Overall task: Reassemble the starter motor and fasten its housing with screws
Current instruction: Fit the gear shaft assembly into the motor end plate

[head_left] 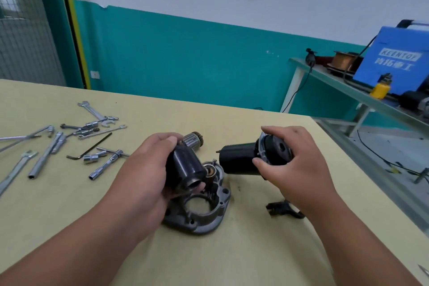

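While gripped in the left hand (144, 174), fingers curled round it, the black cylindrical motor housing (185, 165) sits tilted just above the grey cast end housing (209, 211), open end toward the camera. Armature (193, 140): lying on the table (232, 258) behind the left hand. Second black cylinder with end cap (236, 160): held by the right hand (299, 165), fingers wrapped over the cap end, near the first, not touching. Black fork piece (282, 209): on the table by the right wrist. Hex key (90, 148), spanner (92, 109), socket wrenches (105, 165): scattered at left. Blue welder (392, 60): on the side bench (325, 74).
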Motion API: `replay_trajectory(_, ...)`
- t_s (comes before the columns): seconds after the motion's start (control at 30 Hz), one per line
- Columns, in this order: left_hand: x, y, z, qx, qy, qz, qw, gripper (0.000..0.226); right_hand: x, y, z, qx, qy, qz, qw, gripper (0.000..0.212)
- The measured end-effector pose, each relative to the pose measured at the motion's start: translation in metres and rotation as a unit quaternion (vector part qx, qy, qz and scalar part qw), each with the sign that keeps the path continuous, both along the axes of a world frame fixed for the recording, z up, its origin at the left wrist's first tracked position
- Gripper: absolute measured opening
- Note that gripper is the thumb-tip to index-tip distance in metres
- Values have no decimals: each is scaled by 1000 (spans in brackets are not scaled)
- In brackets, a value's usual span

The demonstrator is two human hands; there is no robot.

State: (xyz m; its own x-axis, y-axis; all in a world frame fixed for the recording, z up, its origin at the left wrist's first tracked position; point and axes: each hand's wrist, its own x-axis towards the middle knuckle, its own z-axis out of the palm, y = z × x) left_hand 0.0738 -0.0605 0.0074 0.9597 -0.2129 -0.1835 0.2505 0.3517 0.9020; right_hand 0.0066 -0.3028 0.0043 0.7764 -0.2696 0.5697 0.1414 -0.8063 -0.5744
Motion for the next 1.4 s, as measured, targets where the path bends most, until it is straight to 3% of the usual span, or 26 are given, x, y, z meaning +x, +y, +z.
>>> replay_trajectory(0.1,1,6,2,-18,-11,-41,999,21,-2,-2,-1,-7,-18,8,1000,65)
replay_trajectory(0.17,1,6,0,120,-151,-58,980,9,-3,-2,-2,-3,-19,19,1000,67)
replay_trajectory(0.2,5,4,1,234,-251,-66,937,20,-4,-2,-2,0,-24,22,999,69)
replay_trajectory(0.27,17,-10,10,453,-425,-92,779,48,-2,-3,0,3,-35,24,999,71)
replay_trajectory(0.33,26,-33,24,585,-500,-129,626,70,0,-7,-1,7,-30,29,999,72)
replay_trajectory(0.37,29,-45,28,618,-516,-143,576,78,0,-9,-1,14,-31,30,999,72)
replay_trajectory(0.43,35,-66,34,657,-528,-162,513,85,0,-12,-1,32,-40,28,998,73)
replay_trajectory(0.5,39,-84,38,681,-528,-167,479,83,1,-16,0,43,-46,22,998,71)
replay_trajectory(0.73,38,-117,49,699,-549,-122,442,53,1,-26,2,94,-83,-8,992,66)
replay_trajectory(0.87,38,-126,48,713,-550,-125,417,53,1,-23,3,75,-68,-8,995,65)
replay_trajectory(1.13,47,-126,46,728,-485,-215,434,41,5,-25,0,70,-30,15,997,63)
replay_trajectory(1.4,46,-154,49,741,-477,-224,416,32,1,-50,4,65,-15,-14,998,58)
